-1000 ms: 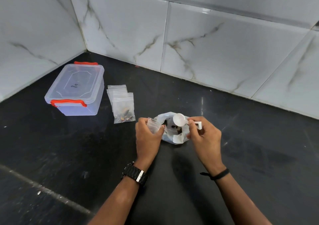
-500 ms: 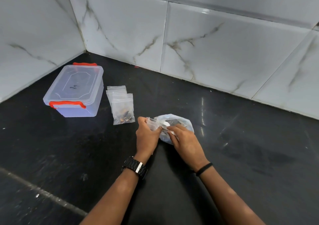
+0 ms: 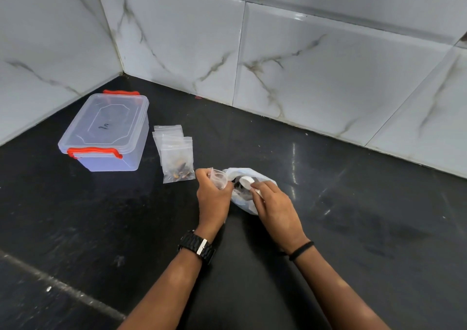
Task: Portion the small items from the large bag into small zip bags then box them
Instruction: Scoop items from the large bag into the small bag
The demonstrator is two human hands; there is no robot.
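At far left the lidded box (image 3: 106,132) waits, with filled zip bags (image 3: 177,152) beside it. Our left hand (image 3: 213,195) pinches an open small bag (image 3: 219,178), mouth facing right. Just right of it, our right hand (image 3: 274,203) grips the white scoop (image 3: 246,181) inside the big bag (image 3: 249,190), handle running toward us; the scoop must swing left.

Looked like a home kitchen corner, glossy marble-veined wall tiles (image 3: 316,76) beyond the hands, black stone counter (image 3: 101,228) beneath them
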